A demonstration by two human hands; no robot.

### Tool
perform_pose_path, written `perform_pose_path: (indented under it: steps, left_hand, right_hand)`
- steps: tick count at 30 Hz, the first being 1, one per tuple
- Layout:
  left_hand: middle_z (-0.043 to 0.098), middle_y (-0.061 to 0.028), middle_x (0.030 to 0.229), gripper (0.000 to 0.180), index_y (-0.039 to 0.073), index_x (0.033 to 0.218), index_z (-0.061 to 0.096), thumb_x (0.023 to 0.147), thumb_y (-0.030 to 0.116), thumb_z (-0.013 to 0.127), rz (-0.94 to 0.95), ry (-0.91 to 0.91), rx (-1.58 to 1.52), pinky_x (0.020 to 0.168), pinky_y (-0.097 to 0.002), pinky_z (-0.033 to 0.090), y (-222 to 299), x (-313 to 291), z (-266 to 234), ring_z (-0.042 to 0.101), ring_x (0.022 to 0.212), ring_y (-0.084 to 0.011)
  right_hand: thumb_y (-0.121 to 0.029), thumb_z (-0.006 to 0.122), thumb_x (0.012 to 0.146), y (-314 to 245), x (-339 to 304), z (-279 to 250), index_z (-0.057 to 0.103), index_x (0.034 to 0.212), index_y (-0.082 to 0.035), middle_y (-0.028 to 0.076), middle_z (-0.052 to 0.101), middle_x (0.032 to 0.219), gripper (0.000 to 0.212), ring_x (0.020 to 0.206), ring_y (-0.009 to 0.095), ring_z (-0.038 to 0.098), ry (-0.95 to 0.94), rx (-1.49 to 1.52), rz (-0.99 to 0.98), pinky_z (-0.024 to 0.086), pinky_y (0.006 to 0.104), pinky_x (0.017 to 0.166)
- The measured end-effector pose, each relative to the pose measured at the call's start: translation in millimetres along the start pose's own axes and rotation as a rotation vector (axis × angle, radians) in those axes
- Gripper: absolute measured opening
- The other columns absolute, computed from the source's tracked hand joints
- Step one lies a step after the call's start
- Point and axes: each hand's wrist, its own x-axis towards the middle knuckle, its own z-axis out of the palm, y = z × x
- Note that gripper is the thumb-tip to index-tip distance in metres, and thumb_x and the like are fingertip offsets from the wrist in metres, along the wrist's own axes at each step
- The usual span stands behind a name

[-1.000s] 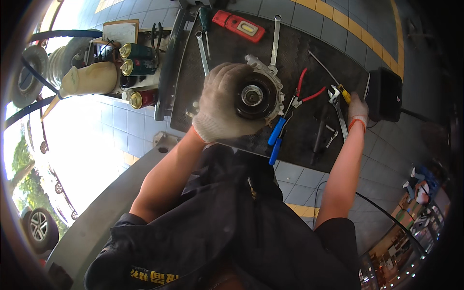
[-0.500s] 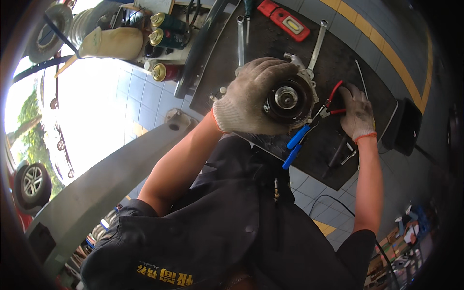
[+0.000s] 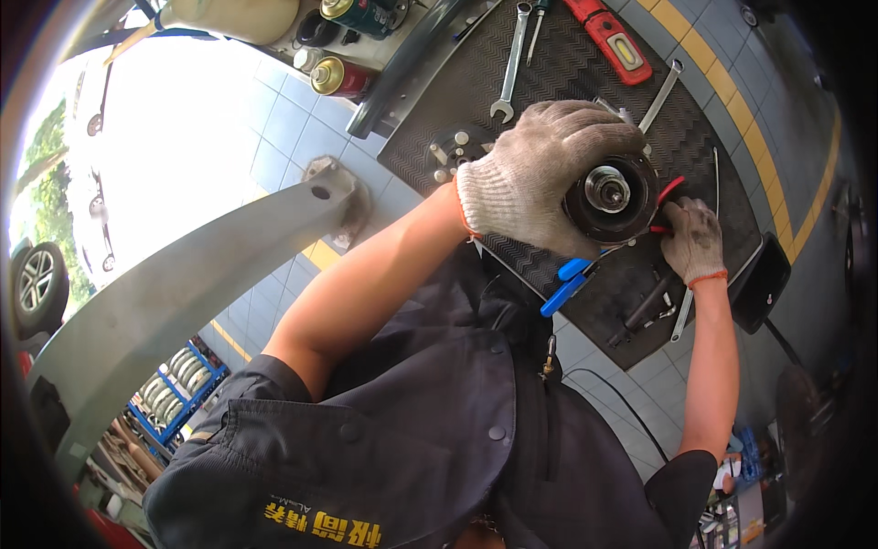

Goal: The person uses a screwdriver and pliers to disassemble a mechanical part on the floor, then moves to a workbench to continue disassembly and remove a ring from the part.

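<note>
My left hand (image 3: 553, 174), in a knitted work glove, is wrapped over the top and side of a round black part (image 3: 578, 209) with a shiny metal hub in its middle, above a dark rubber-matted table. My right hand (image 3: 692, 240), gloved too, has its fingers curled at the red handles of a pair of pliers (image 3: 672, 188). The pliers' jaws are hidden behind the round part. Just below lie blue-handled pliers (image 3: 564, 295). A black tool (image 3: 646, 309) rests nearer the table's front edge.
Combination wrenches lie at the back, one left (image 3: 513, 69) and one right (image 3: 662, 94), with a red work light (image 3: 615, 46) between. A studded round part (image 3: 455, 151) sits left of my glove. A grey lift arm (image 3: 210, 252) crosses the left side. Cans (image 3: 338, 76) stand beyond.
The view has shifted, so the table sits farther right and lower in it. My right hand has come down around the red handles with its fingers more curled. My left hand keeps the round part.
</note>
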Motion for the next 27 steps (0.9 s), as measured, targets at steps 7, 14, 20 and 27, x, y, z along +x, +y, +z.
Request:
perform_pose_path:
  steps: [7, 14, 20, 27]
  left_hand:
    - [0.077, -0.0196, 0.137, 0.095, 0.005, 0.143, 0.071, 0.062, 0.043, 0.103, -0.014, -0.036, -0.014, 0.114, -0.0557, 0.058, 0, -2, -3, 0.072, 0.135, -0.0419]
    - [0.076, -0.0209, 0.139, 0.106, 0.004, 0.149, 0.068, 0.055, 0.037, 0.104, -0.012, -0.059, -0.013, 0.118, -0.0556, 0.057, -5, -4, -1, 0.070, 0.138, -0.0452]
    - [0.071, -0.0240, 0.151, 0.127, -0.004, 0.161, 0.061, 0.054, 0.037, 0.115, -0.049, -0.180, 0.018, 0.120, -0.0521, 0.057, 4, 2, -12, 0.071, 0.141, -0.0405]
    - [0.076, -0.0229, 0.143, 0.119, -0.003, 0.154, 0.063, 0.056, 0.041, 0.115, 0.001, -0.184, -0.061, 0.117, -0.0499, 0.057, 6, 10, -5, 0.074, 0.134, -0.0412]
  right_hand:
    - [-0.007, 0.076, 0.081, -6, 3, -24, 0.075, 0.119, -0.008, 0.015, 0.076, 0.116, 0.038, 0.119, 0.041, 0.071, -0.090, 0.019, 0.019, 0.057, 0.0535, 0.106]
    - [-0.002, 0.069, 0.083, -14, -12, -50, 0.069, 0.142, -0.009, 0.019, 0.078, 0.128, 0.059, 0.123, 0.045, 0.073, 0.003, 0.178, 0.066, 0.058, 0.0543, 0.109]
    - [-0.008, 0.073, 0.087, -8, -20, -53, 0.080, 0.132, -0.014, 0.015, 0.081, 0.118, 0.046, 0.116, 0.041, 0.076, -0.044, 0.129, 0.138, 0.061, 0.0513, 0.104]
    - [-0.008, 0.074, 0.091, -3, -36, -63, 0.086, 0.116, -0.007, 0.015, 0.075, 0.108, 0.028, 0.106, 0.040, 0.074, 0.046, 0.285, 0.183, 0.059, 0.0491, 0.096]
